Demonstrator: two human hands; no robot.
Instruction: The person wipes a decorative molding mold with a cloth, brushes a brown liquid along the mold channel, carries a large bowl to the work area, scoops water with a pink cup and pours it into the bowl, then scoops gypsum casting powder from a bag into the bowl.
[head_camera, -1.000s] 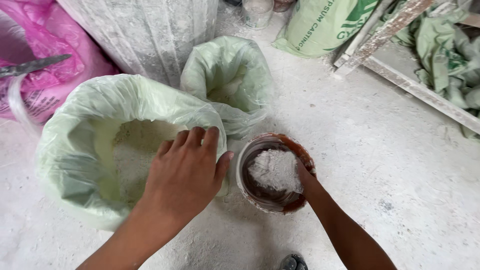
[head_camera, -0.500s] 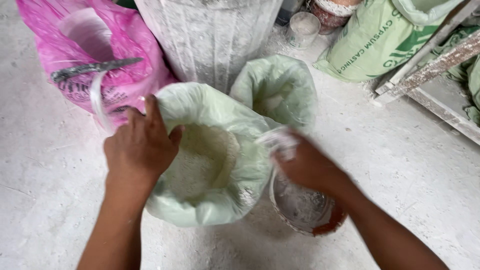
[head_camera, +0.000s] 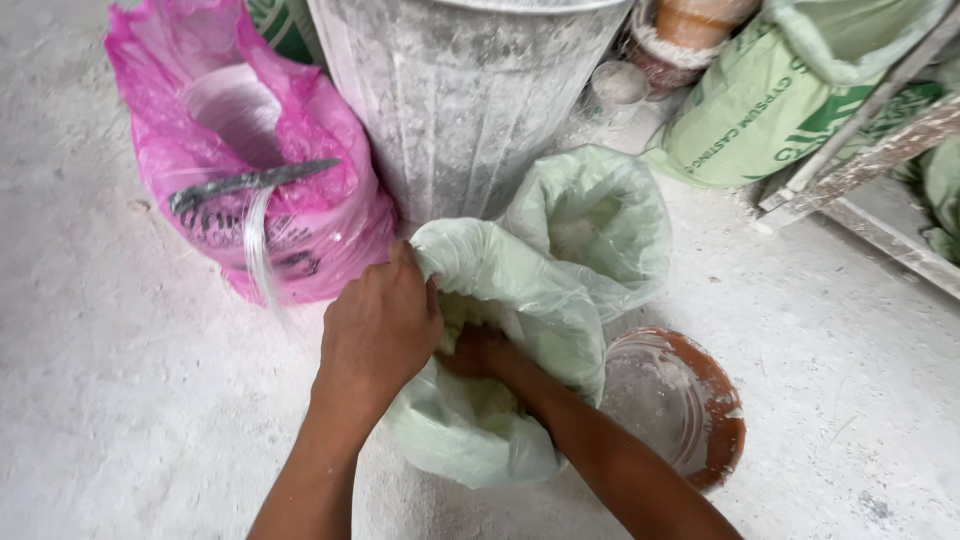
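A pale green plastic bag (head_camera: 520, 300) of white powder sits on the dusty floor in front of me. My left hand (head_camera: 380, 325) grips the bag's near rim and pulls it together. My right hand (head_camera: 478, 350) reaches down inside the bag's mouth, and the plastic partly hides its fingers, so I cannot tell whether it holds anything. A brown round bowl (head_camera: 715, 420) dusted with white powder lies on the floor just right of the bag.
A second pale green bag (head_camera: 600, 215) stands behind the first. A dusty metal bin (head_camera: 465, 95) rises at the back, a pink bag (head_camera: 255, 170) at the left, a green printed sack (head_camera: 760, 110) and a wooden frame (head_camera: 880, 150) at the right.
My right hand has left the bowl and gone into the green bag. My left hand has shifted to the bag's rim and bunched it. The bowl holds less powder.
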